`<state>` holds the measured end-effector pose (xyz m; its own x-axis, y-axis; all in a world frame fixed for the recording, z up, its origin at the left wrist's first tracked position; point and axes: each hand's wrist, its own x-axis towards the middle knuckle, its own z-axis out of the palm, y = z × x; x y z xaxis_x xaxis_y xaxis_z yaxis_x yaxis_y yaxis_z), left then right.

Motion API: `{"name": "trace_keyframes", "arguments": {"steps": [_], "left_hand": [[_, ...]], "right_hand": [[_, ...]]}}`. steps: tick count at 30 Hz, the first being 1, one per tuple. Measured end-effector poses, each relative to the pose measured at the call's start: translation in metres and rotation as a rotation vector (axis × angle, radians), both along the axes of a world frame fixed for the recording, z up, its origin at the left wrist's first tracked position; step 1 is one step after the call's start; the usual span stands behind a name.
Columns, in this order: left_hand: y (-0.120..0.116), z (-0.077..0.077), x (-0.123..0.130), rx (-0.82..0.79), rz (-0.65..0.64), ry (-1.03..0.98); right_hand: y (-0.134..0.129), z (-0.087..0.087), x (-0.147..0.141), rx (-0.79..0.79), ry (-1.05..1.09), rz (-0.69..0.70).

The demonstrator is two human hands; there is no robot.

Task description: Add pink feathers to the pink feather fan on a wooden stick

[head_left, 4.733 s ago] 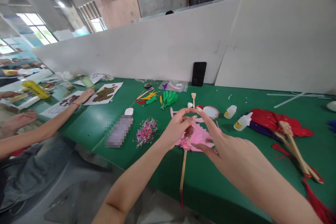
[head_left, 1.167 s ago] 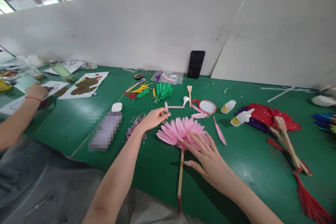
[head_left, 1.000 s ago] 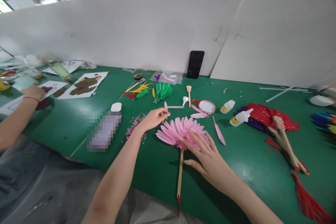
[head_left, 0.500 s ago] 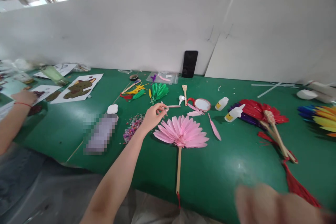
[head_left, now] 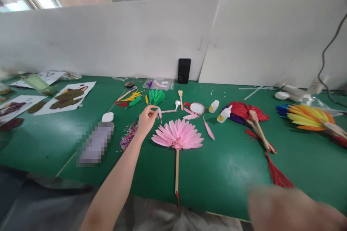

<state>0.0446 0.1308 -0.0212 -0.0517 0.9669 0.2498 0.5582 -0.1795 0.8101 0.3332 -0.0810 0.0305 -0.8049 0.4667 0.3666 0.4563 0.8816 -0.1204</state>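
Note:
A pink feather fan (head_left: 177, 137) with a wooden handle and red cord lies on the green table. Just behind its left side, my left hand (head_left: 148, 119) pinches a small pink feather (head_left: 159, 114). My right hand (head_left: 290, 209) is a blur at the lower right, over the table's front edge, and its fingers cannot be made out. Loose pink feathers lie behind the fan, near a round white dish (head_left: 197, 108) with a red rim. A single pink feather (head_left: 208, 129) rests to the fan's right.
Two glue bottles (head_left: 214, 106) (head_left: 224, 114) stand or lean right of the dish. Red (head_left: 246, 111) and yellow-orange (head_left: 306, 116) feather fans lie further right. Colourful bits (head_left: 128, 135), green feathers (head_left: 156, 96) and a phone (head_left: 184, 70) are left and behind.
The view has shifted, so the table's things appear further left. My left hand has lifted a small pink feather, now hanging from its fingers. The other person's hand at the left has left view.

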Motion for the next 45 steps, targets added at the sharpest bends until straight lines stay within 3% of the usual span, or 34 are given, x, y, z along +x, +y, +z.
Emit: {"name": "trace_keyframes", "arguments": {"steps": [2, 6, 8, 12, 17, 23, 31, 38, 41, 45], "left_hand": [[0.000, 0.000, -0.002, 0.017, 0.016, 0.009], [0.000, -0.004, -0.007, 0.055, 0.067, 0.074], [0.002, -0.008, -0.010, 0.068, 0.081, 0.119], [0.007, -0.014, -0.012, 0.077, 0.034, 0.204], [0.010, -0.021, -0.004, 0.053, -0.027, 0.287], [0.013, -0.026, 0.000, -0.031, -0.061, 0.337], [0.010, -0.019, -0.011, -0.171, -0.085, 0.316], [0.009, -0.017, -0.015, -0.168, -0.070, 0.310], [0.011, -0.015, -0.017, -0.121, -0.043, 0.320], [0.014, -0.014, -0.020, -0.036, 0.013, 0.327]], "right_hand": [[0.038, -0.010, -0.003, 0.000, 0.064, -0.264], [0.113, -0.038, -0.007, -0.150, 0.042, -1.110], [0.136, -0.053, -0.008, -0.162, -0.055, -1.206], [0.151, -0.076, -0.010, -0.145, -0.094, -1.229], [0.148, -0.087, -0.007, -0.138, -0.123, -1.158], [0.146, -0.087, 0.000, -0.154, -0.062, -1.122], [0.142, -0.087, 0.004, -0.196, 0.079, -1.101], [0.141, -0.086, 0.002, -0.118, 0.245, -1.085], [0.140, -0.081, -0.004, -0.061, 0.317, -1.010], [0.130, -0.072, -0.019, -0.040, 0.362, -0.792]]}}
